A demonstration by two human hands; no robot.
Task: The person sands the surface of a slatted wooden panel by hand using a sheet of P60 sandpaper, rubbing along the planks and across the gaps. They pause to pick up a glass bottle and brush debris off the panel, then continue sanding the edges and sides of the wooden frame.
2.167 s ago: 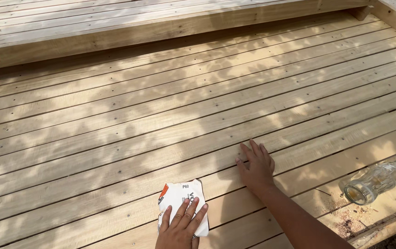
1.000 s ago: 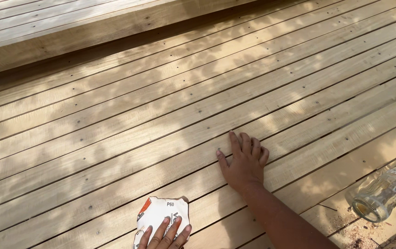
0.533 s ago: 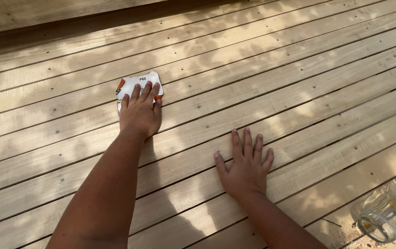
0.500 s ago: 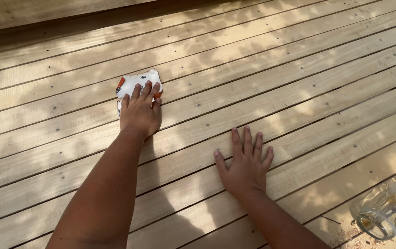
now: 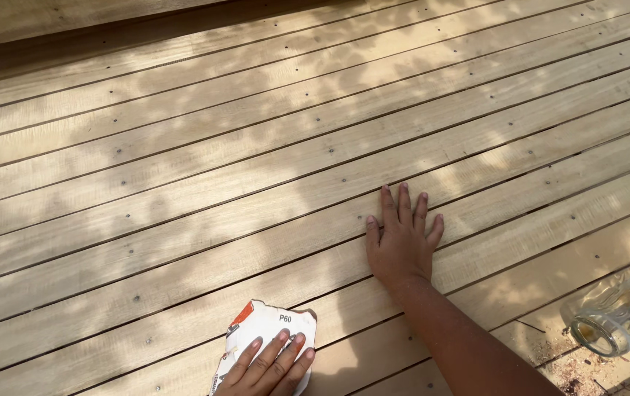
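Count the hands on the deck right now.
2. The left hand presses a sandpaper sheet at the bottom edge; the right hand lies flat on the bare boards, right of centre. No other hands show.

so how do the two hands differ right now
The left hand presses its fingers on a white sheet of sandpaper; the right hand lies bare on the deck. The left shows only fingers at the picture's bottom edge; the right shows whole, with its forearm. Both lie palm down on the boards.
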